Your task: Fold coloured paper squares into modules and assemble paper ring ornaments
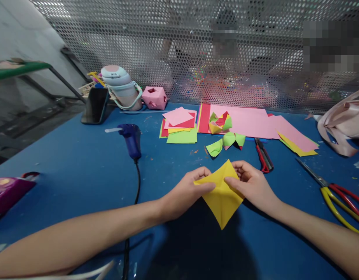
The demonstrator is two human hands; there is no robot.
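Observation:
Both hands hold a yellow sheet of paper (223,202) with crease lines, its corners pointing up and down. My left hand (191,190) pinches its left corner, thumb on the front face. My right hand (251,184) grips the upper right edge, thumb in front and fingers behind, partly hidden. Beyond the sheet lie folded green paper pieces (214,148) and a joined green, yellow and red paper model (220,123). A red utility knife (263,155) lies just past my right hand.
A blue glue gun (131,140) with a black cable stands left. Scissors (332,188) lie right. Behind are stacked colored papers (182,135), pink sheets (240,120), a pink paper polyhedron (154,98), a tumbler (123,91), a phone (95,105) and a bag (345,124).

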